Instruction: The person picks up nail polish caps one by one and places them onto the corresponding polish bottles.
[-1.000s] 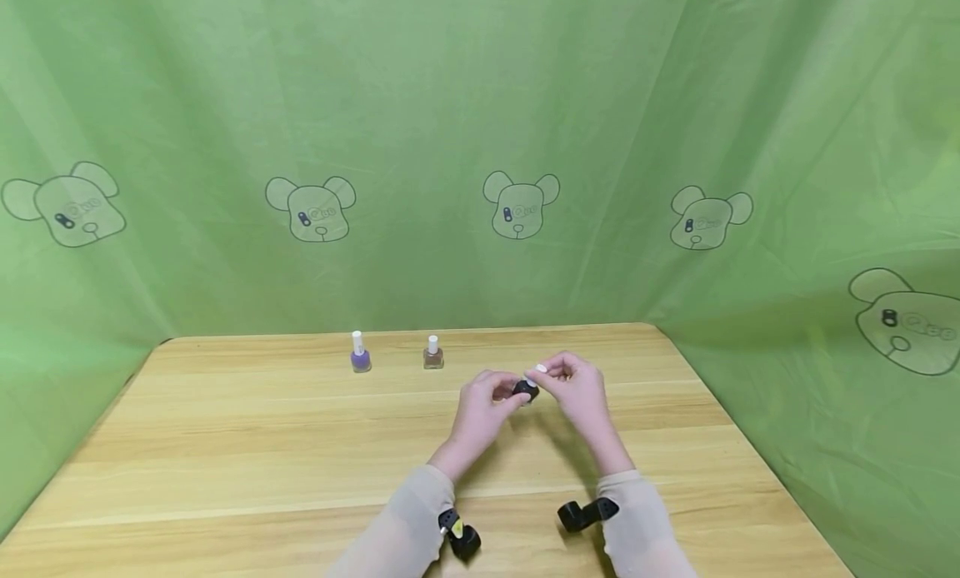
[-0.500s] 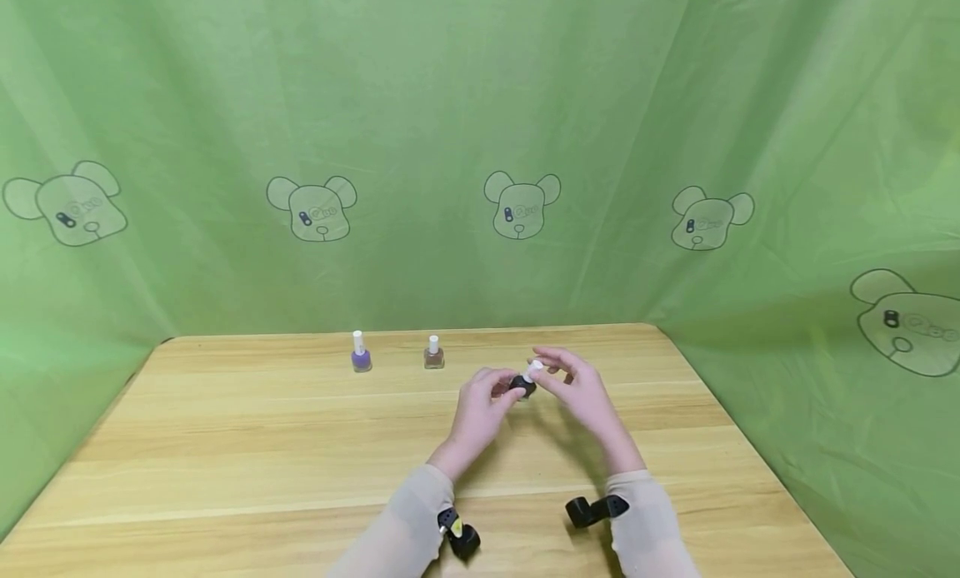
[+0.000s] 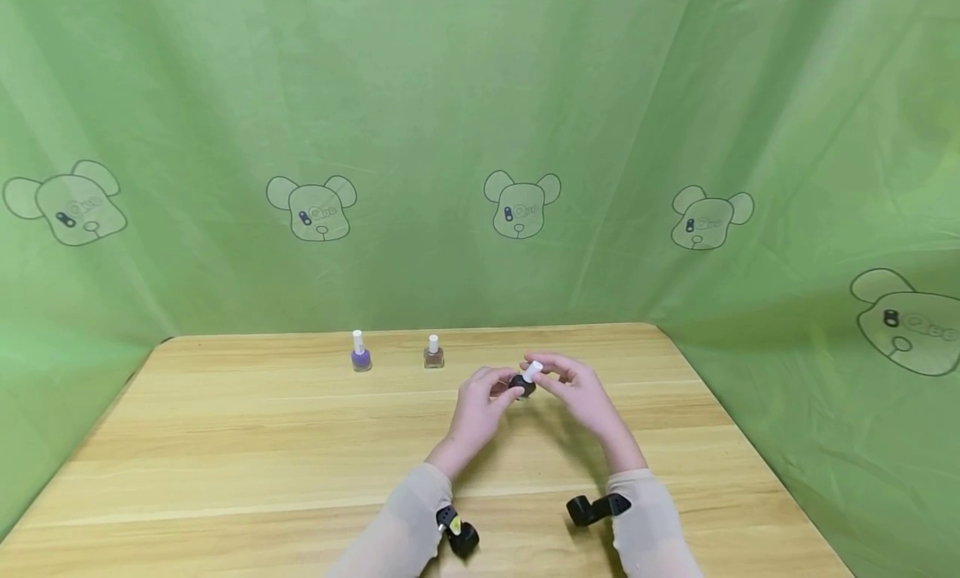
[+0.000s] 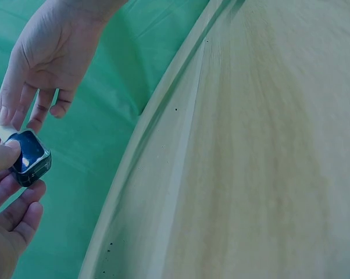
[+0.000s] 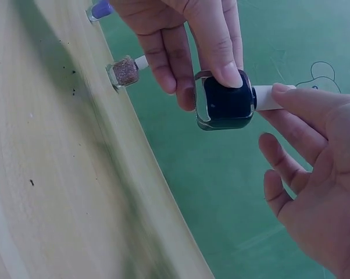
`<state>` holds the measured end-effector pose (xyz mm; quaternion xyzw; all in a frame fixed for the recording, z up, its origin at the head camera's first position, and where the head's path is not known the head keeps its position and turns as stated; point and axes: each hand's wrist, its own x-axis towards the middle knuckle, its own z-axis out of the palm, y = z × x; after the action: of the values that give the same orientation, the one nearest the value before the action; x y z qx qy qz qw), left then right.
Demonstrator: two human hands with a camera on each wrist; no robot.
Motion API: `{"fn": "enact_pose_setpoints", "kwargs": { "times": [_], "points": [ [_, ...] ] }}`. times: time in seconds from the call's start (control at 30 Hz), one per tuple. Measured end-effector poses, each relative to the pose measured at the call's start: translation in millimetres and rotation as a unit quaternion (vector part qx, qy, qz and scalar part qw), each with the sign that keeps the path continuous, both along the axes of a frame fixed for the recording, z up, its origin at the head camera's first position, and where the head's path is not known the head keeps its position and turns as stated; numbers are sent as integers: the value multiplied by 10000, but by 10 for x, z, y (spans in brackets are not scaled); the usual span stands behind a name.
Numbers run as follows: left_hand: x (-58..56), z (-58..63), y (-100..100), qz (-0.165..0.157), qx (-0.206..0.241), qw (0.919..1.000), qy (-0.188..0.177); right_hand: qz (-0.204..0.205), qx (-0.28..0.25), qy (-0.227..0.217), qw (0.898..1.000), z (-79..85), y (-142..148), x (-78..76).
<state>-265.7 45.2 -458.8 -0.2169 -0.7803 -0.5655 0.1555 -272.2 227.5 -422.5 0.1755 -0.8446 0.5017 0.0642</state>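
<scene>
A bottle of dark nail polish with a white cap is held tilted above the table in the head view. My left hand grips the glass body between thumb and fingers. Thumb and forefinger of my right hand pinch the cap, while its other fingers are loosely bent, as the right wrist view shows. Between cap and glass a short dark neck is visible. From the left wrist side, the bottle shows its glossy face, and the cap is partly covered by fingers.
On the wooden table, a purple nail polish bottle and a brown glittery one stand upright near the back edge, left of my hands. Green cloth hangs behind and at both sides.
My right hand's fingers lifted off the cap's far side, showing more of it, then came back down around it. The bottle shifted slightly left and up; my left hand kept its grip.
</scene>
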Motion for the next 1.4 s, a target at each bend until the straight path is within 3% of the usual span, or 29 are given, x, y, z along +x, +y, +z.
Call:
{"fn": "enact_pose_setpoints", "kwargs": {
  "times": [0.23, 0.47, 1.0, 1.2, 1.4],
  "points": [
    [-4, 9, -4, -8, -93, 9999, -107, -252, -61, -3, 9997, 13, -21, 6],
    [3, 15, -6, 8, -167, 9997, -172, -782, -33, -121, 9969, 21, -58, 12],
    [25, 18, 24, 217, -357, 9991, -23, -1732, -243, -339, 9840, 25, -151, 31],
    [28, 7, 30, 296, -308, 9991, 85, -1867, -228, -232, 9819, 1, -176, 18],
    [18, 0, 27, 270, -295, 9992, 37, -1478, -71, -7, 9890, -2, -160, 15]
  ]
}}
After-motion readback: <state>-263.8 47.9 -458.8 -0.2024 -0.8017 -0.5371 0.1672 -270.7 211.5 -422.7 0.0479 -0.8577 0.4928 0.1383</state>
